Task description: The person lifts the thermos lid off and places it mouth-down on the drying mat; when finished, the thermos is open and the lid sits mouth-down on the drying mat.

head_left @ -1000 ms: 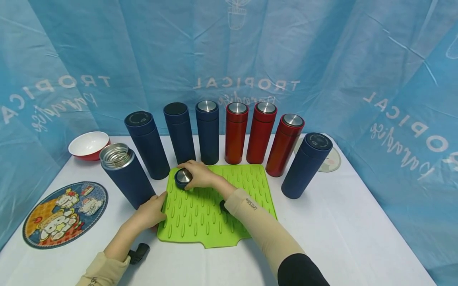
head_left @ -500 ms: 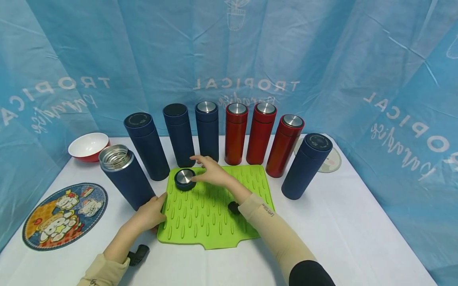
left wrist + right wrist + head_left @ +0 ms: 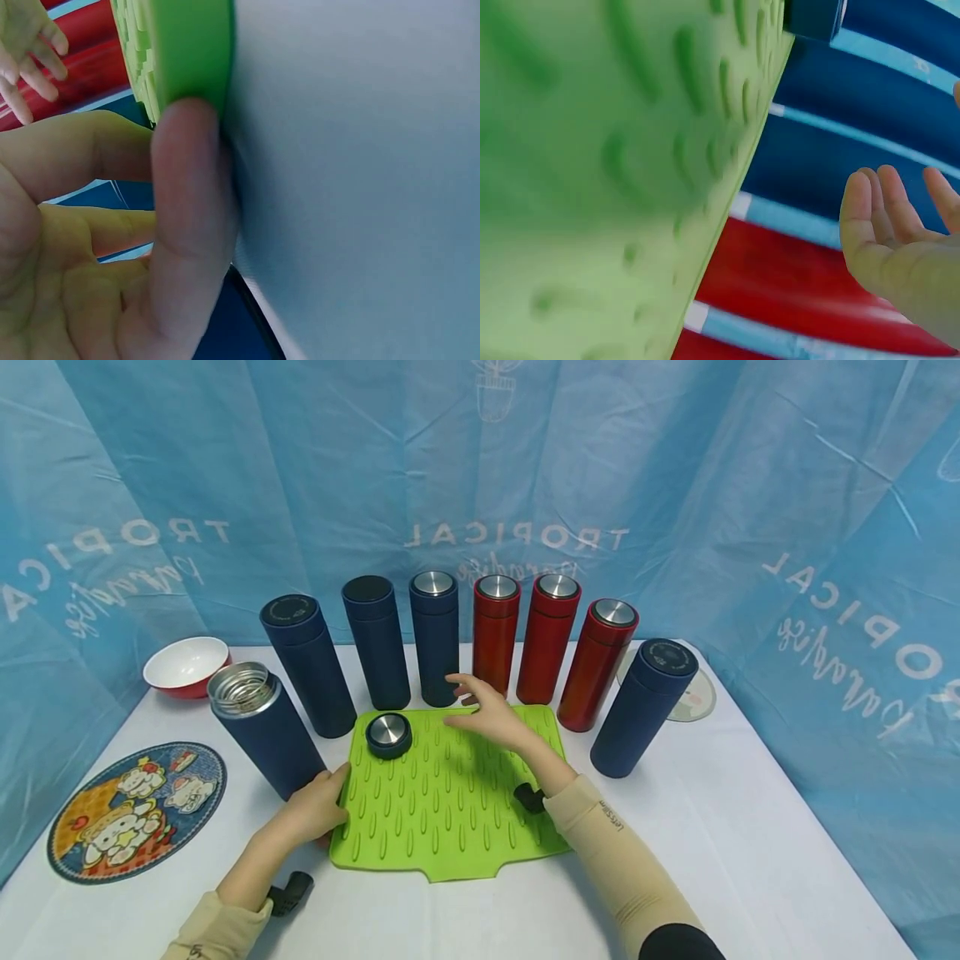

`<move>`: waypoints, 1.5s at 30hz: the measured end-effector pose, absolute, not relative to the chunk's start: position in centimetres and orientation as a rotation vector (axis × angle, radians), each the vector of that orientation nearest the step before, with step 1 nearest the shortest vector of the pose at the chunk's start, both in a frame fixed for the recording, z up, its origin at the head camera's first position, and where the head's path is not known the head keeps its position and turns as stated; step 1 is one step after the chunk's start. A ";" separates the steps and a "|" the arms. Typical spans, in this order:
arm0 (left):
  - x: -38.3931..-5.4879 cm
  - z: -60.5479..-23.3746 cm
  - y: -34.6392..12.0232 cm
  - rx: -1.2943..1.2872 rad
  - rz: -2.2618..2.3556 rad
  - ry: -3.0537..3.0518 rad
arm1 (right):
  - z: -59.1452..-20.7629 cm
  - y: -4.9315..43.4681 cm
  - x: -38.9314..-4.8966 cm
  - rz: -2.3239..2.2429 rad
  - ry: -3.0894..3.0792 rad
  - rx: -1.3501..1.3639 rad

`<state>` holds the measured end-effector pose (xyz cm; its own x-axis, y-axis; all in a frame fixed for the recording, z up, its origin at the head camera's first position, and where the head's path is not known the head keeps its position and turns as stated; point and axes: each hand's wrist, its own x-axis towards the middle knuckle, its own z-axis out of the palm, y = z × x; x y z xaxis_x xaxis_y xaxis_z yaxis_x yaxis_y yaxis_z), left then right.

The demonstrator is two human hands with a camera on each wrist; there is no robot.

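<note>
My left hand (image 3: 311,807) rests at the left edge of the green mat (image 3: 450,810). In the left wrist view its thumb (image 3: 191,217) touches the mat's side, low by the cloth. Just beyond its fingers stands a dark blue thermos (image 3: 270,735), lidless, its steel mouth bare. That bottle's likely lid (image 3: 389,735), blue with a steel top, lies on the mat's far left corner. My right hand (image 3: 491,714) hovers over the mat's far side with spread fingers, holding nothing. Behind it are a blue bottle (image 3: 437,639) and a red bottle (image 3: 495,631).
Several capped bottles stand in an arc behind the mat, from a blue one (image 3: 307,668) to another blue one (image 3: 637,714) at right. A red and white bowl (image 3: 187,664) and a round cartoon placemat (image 3: 138,810) lie left. A pale coaster (image 3: 693,697) sits far right.
My right hand has let go of the lid, leaving it on the mat, and has moved to the right with its fingers spreading. The left hand has stayed in place.
</note>
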<state>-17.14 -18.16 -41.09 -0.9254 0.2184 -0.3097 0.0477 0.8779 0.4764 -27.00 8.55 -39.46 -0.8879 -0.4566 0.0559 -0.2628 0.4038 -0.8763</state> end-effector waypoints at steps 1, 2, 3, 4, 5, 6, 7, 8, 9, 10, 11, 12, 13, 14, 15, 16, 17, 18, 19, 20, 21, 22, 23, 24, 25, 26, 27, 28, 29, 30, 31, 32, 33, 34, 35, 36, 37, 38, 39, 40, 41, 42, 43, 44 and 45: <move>-17.1 -41.1 -18.2 0.197 0.668 2.690 | -39.4 9.0 -26.9 -1.491 2.471 -0.630; -17.1 -41.1 -18.1 0.197 0.666 2.691 | -39.3 9.5 -26.7 -1.497 2.471 -0.623; -17.1 -41.2 -18.1 0.198 0.666 2.693 | -39.2 10.0 -26.6 -1.503 2.473 -0.618; -17.0 -41.2 -18.1 0.189 0.677 2.689 | -39.2 10.5 -26.4 -1.507 2.474 -0.612; -16.9 -41.2 -18.1 0.179 0.692 2.687 | -39.2 11.0 -26.3 -1.508 2.478 -0.605; -16.9 -41.2 -18.1 0.164 0.714 2.681 | -39.1 11.5 -26.1 -1.508 2.482 -0.596; -16.8 -41.2 -18.1 0.151 0.735 2.676 | -39.1 12.0 -25.9 -1.504 2.490 -0.587; -16.7 -41.2 -18.0 0.139 0.757 2.671 | -39.1 12.5 -25.8 -1.501 2.499 -0.575; -16.6 -41.2 -18.0 0.126 0.780 2.664 | -39.1 13.0 -25.6 -1.496 2.510 -0.561; -16.6 -41.2 -18.0 0.114 0.802 2.655 | -39.1 13.5 -25.4 -1.489 2.523 -0.543; -16.5 -41.2 -17.9 0.116 0.809 2.657 | -39.1 14.0 -25.3 -1.482 2.535 -0.522; -16.5 -41.1 -17.9 0.119 0.814 2.656 | -39.2 14.5 -25.1 -1.472 2.546 -0.499; -16.5 -41.1 -17.9 0.122 0.813 2.658 | -39.2 15.0 -24.9 -1.456 2.562 -0.478; -16.5 -41.1 -17.9 0.125 0.812 2.660 | -39.3 15.5 -24.7 -1.440 2.576 -0.458; -16.5 -41.1 -17.9 0.124 0.813 2.658 | -39.3 15.9 -24.5 -1.422 2.590 -0.436; -16.5 -41.1 -17.9 0.125 0.810 2.659 | -39.4 16.3 -24.3 -1.402 2.604 -0.408; -16.5 -41.0 -17.9 0.127 0.812 2.658 | -39.4 16.7 -24.1 -1.383 2.615 -0.382; -16.5 -41.0 -17.9 0.124 0.816 2.654 | -39.5 17.1 -23.9 -1.361 2.627 -0.357; -16.5 -41.0 -17.8 0.120 0.816 2.653 | -39.6 17.5 -23.7 -1.337 2.642 -0.334; -16.5 -41.0 -17.8 0.122 0.817 2.654 | -39.7 17.8 -23.5 -1.317 2.651 -0.317; -16.5 -41.0 -17.8 0.120 0.818 2.653 | -39.8 18.1 -23.3 -1.299 2.660 -0.305; -16.5 -41.0 -17.9 0.124 0.819 2.654 | -40.0 18.4 -23.2 -1.281 2.665 -0.299; -16.4 -41.0 -17.9 0.123 0.822 2.652 | -40.1 18.6 -23.1 -1.263 2.671 -0.298; -16.5 -41.0 -17.9 0.125 0.821 2.654 | -40.2 18.8 -22.9 -1.243 2.679 -0.304; -16.4 -41.0 -17.9 0.124 0.821 2.654 | -40.4 19.0 -22.7 -1.225 2.685 -0.308; -16.4 -41.0 -17.9 0.124 0.823 2.654 | -40.6 19.2 -22.5 -1.211 2.690 -0.309; -16.4 -41.0 -17.9 0.121 0.827 2.652 | -40.8 19.4 -22.4 -1.196 2.697 -0.311; -16.5 -41.0 -17.9 0.122 0.829 2.651 | -40.9 19.5 -22.2 -1.176 2.708 -0.309; -16.5 -41.0 -17.9 0.124 0.828 2.651 | -41.0 19.6 -22.0 -1.151 2.724 -0.302; -16.5 -41.1 -17.9 0.124 0.827 2.651 | -41.2 19.7 -21.8 -1.124 2.741 -0.287; -16.5 -41.1 -17.9 0.120 0.827 2.650 | -41.3 19.7 -21.7 -1.099 2.751 -0.267; -16.5 -41.1 -17.9 0.122 0.824 2.652 | -41.4 19.8 -21.5 -1.073 2.759 -0.249; -16.5 -41.2 -17.9 0.126 0.820 2.654 | -41.6 19.8 -21.4 -1.047 2.764 -0.237; -16.5 -41.2 -17.9 0.131 0.815 2.657 | -41.6 19.8 -21.3 -1.020 2.767 -0.223; -16.6 -41.2 -17.9 0.135 0.812 2.659 | -41.8 19.8 -21.2 -0.994 2.765 -0.206; -16.6 -41.2 -17.9 0.130 0.814 2.656 | -41.9 19.8 -21.1 -0.976 2.759 -0.191; -16.5 -41.2 -18.0 0.133 0.819 2.656 | -41.9 19.8 -21.0 -0.961 2.752 -0.183; -16.6 -41.2 -18.0 0.136 0.822 2.654 | -42.0 19.9 -21.0 -0.941 2.751 -0.181; -16.6 -41.3 -18.0 0.134 0.829 2.650 | -42.0 19.9 -21.0 -0.927 2.749 -0.177; -16.6 -41.2 -18.0 0.133 0.834 2.647 | -42.1 20.0 -21.0 -0.914 2.748 -0.171; -16.6 -41.3 -18.0 0.128 0.840 2.641 | -42.1 20.0 -21.0 -0.904 2.745 -0.166; -16.6 -41.3 -18.1 0.123 0.845 2.636 | -42.1 20.1 -21.0 -0.897 2.744 -0.168; -16.6 -41.3 -18.1 0.124 0.838 2.639 | -42.1 20.1 -21.0 -0.890 2.741 -0.169; -16.6 -41.4 -18.1 0.126 0.834 2.639 | -42.1 20.2 -21.0 -0.879 2.740 -0.169; -16.6 -41.4 -18.1 0.128 0.833 2.639 | -42.2 20.2 -21.0 -0.874 2.735 -0.167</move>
<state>-16.63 -18.13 -41.40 -0.9276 0.1943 -0.3189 -0.0241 0.8211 0.5703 -21.04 20.23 -42.15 -0.9585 -0.1881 -0.2143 -0.0289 0.8118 -0.5832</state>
